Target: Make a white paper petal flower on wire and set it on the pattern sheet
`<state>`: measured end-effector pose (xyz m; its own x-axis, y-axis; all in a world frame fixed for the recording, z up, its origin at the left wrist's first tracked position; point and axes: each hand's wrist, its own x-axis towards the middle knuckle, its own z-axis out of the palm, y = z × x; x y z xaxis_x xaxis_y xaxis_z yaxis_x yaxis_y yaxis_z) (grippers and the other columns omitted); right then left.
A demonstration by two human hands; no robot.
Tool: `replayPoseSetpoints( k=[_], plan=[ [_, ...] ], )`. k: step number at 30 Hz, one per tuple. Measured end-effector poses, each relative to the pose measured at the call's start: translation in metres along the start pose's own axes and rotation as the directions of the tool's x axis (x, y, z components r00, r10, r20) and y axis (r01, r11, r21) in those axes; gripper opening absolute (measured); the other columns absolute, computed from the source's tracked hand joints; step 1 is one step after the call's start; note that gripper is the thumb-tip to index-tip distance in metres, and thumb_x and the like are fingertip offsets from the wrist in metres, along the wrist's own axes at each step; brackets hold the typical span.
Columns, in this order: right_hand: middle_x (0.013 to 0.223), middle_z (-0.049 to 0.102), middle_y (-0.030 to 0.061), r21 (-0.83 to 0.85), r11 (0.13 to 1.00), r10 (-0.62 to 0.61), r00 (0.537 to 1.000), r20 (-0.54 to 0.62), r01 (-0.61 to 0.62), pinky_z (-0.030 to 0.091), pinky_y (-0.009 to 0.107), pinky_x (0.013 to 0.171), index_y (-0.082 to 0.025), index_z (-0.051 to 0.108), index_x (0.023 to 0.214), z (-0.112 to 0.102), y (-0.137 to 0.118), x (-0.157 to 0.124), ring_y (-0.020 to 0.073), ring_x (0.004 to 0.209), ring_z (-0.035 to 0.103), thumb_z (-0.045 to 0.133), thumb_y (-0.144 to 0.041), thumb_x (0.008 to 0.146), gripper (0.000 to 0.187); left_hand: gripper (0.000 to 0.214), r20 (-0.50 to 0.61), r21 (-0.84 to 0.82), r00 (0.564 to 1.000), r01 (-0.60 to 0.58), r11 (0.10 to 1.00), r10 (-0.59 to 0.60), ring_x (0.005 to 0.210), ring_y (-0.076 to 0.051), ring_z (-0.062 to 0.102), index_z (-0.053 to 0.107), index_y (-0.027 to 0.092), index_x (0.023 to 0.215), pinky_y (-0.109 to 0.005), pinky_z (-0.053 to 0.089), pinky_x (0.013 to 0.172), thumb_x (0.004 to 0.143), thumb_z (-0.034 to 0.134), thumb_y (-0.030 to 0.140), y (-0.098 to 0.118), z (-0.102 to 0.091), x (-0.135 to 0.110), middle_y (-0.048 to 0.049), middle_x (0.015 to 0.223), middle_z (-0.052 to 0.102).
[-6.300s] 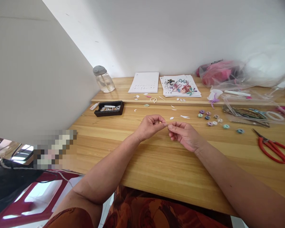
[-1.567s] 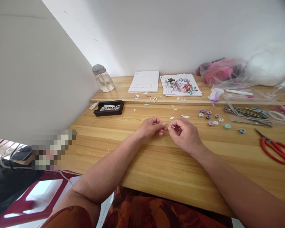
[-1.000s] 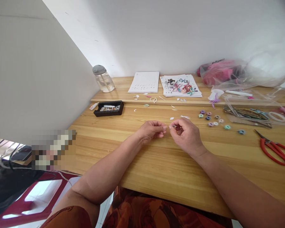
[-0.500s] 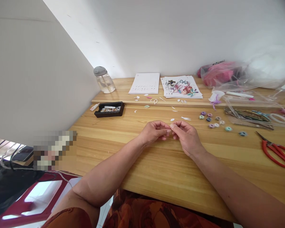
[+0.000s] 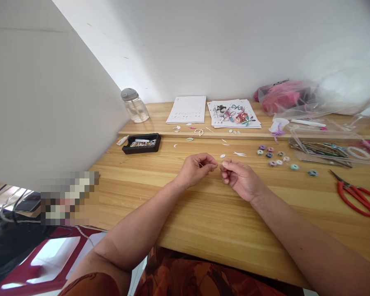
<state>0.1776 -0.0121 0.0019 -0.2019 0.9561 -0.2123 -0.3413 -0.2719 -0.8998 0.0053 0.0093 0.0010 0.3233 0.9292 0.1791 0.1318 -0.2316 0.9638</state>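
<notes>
The fingertips have just parted. Half a second ago those of the left hand (image 5: 196,169) and the right hand (image 5: 243,177) met; now a narrow gap lies between them, with what looks like a thin strand (image 5: 219,164) bridging it, above the table (image 5: 178,213) near the middle. The left grip is pressed together, thumb against forefinger, pinching the strand; a pale bit of it also shows inside the curl of that hand. The right grip is pinched too, thumb on top, apparently on the strand's other end.

The right hand has also turned: a second ago its back faced up and a small pale piece showed at its fingertips, whereas now its thumb side is uppermost. Whether that piece is still in the right grip I cannot tell, as the fingers cover it.

I judge that the strand is being drawn or held out between the hands, and that the handwork is still under way.

Around them nothing seems to have been moved. The white leaf-shaped piece (image 5: 222,156) lies just beyond the fingertips, the bobbins (image 5: 269,155) and red-handled scissors (image 5: 354,197) to the right, and the black bead tray (image 5: 141,151) far left.
</notes>
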Motion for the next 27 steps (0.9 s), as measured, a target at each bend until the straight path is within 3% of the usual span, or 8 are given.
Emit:
replayPoseSetpoints(
  k=[7, 11, 15, 17, 20, 22, 24, 27],
  plan=[
    [0.066, 0.049, -0.0013, -0.006, 1.0, 0.008, 1.0, 0.005, -0.008, 0.035, 0.021, 0.047, -0.017, 0.057, 0.07, -0.002, 0.0, 0.002, 0.0094, 0.059, 0.044, 0.076, -0.034, 0.065, 0.026, 0.017, 0.022, 0.058, 1.0, 0.012, 0.998, -0.014, 0.068, -0.01, 0.056, 0.063, 0.014, 0.078, -0.022, 0.041, 0.065, 0.079, 0.065, 0.031, 0.003, -0.008, 0.002, -0.0021, 0.073, 0.064],
    [0.064, 0.05, -0.0013, -0.063, 0.998, -0.006, 0.999, -0.047, 0.003, 0.034, 0.021, 0.046, -0.018, 0.057, 0.069, -0.003, 0.001, 0.003, 0.0096, 0.056, 0.044, 0.076, -0.035, 0.063, 0.027, 0.017, 0.014, 0.076, 1.0, 0.007, 0.997, -0.008, 0.066, -0.011, 0.054, 0.063, 0.015, 0.078, -0.022, 0.039, 0.063, 0.08, 0.065, 0.032, 0.006, -0.007, 0.001, -0.0022, 0.073, 0.063],
    [0.057, 0.048, -0.003, -0.26, 0.964, -0.089, 0.99, -0.112, 0.057, 0.031, 0.023, 0.045, -0.019, 0.055, 0.067, -0.004, 0.002, 0.004, 0.0096, 0.051, 0.042, 0.072, -0.037, 0.066, 0.025, 0.01, -0.027, 0.269, 0.989, -0.13, 0.954, 0.143, 0.073, -0.014, 0.053, 0.065, 0.018, 0.08, -0.024, 0.037, 0.065, 0.082, 0.062, 0.027, 0.01, -0.006, -0.002, -0.0032, 0.078, 0.064],
    [0.056, 0.047, -0.0037, -0.43, 0.896, -0.18, 0.977, -0.118, 0.113, 0.032, 0.024, 0.046, -0.019, 0.055, 0.067, -0.004, 0.002, 0.003, 0.0096, 0.049, 0.04, 0.068, -0.036, 0.069, 0.022, 0.008, -0.011, 0.357, 0.972, -0.214, 0.909, 0.233, 0.08, -0.016, 0.053, 0.066, 0.02, 0.08, -0.026, 0.039, 0.07, 0.084, 0.059, 0.023, 0.012, -0.006, -0.004, -0.0043, 0.081, 0.065],
    [0.059, 0.05, -0.0032, -0.685, 0.704, -0.306, 0.951, -0.052, 0.189, 0.033, 0.026, 0.049, -0.019, 0.058, 0.069, -0.004, 0.0, 0.001, 0.0103, 0.052, 0.041, 0.065, -0.033, 0.072, 0.016, 0.011, 0.033, 0.413, 0.954, -0.285, 0.865, 0.298, 0.085, -0.019, 0.053, 0.066, 0.021, 0.08, -0.028, 0.039, 0.078, 0.084, 0.056, 0.017, 0.014, -0.007, -0.005, -0.0054, 0.083, 0.066],
    [0.062, 0.052, -0.0026, -0.748, 0.615, -0.329, 0.943, 0.045, 0.25, 0.034, 0.026, 0.052, -0.019, 0.059, 0.071, -0.004, -0.001, -0.002, 0.011, 0.055, 0.043, 0.064, -0.031, 0.073, 0.013, 0.013, 0.042, 0.422, 0.95, -0.298, 0.856, 0.309, 0.085, -0.019, 0.052, 0.067, 0.021, 0.08, -0.029, 0.039, 0.081, 0.084, 0.056, 0.015, 0.013, -0.008, -0.004, -0.0053, 0.082, 0.067],
    [0.064, 0.052, -0.0025, -0.738, 0.598, -0.326, 0.936, 0.131, 0.312, 0.035, 0.026, 0.053, -0.019, 0.059, 0.072, -0.004, -0.002, -0.004, 0.0111, 0.056, 0.043, 0.063, -0.029, 0.075, 0.011, 0.012, 0.035, 0.414, 0.954, -0.284, 0.865, 0.297, 0.084, -0.018, 0.053, 0.067, 0.02, 0.08, -0.029, 0.038, 0.08, 0.083, 0.057, 0.016, 0.012, -0.008, -0.003, -0.0046, 0.082, 0.067],
    [0.066, 0.051, -0.0022, -0.667, 0.644, -0.315, 0.924, 0.215, 0.374, 0.034, 0.025, 0.054, -0.019, 0.058, 0.074, -0.004, -0.003, -0.006, 0.0108, 0.059, 0.043, 0.063, -0.029, 0.078, 0.012, 0.007, 0.016, 0.347, 0.98, -0.189, 0.919, 0.196, 0.077, -0.015, 0.053, 0.067, 0.019, 0.078, -0.026, 0.039, 0.075, 0.081, 0.061, 0.02, 0.008, -0.009, -0.001, -0.0025, 0.079, 0.066]
  ],
)
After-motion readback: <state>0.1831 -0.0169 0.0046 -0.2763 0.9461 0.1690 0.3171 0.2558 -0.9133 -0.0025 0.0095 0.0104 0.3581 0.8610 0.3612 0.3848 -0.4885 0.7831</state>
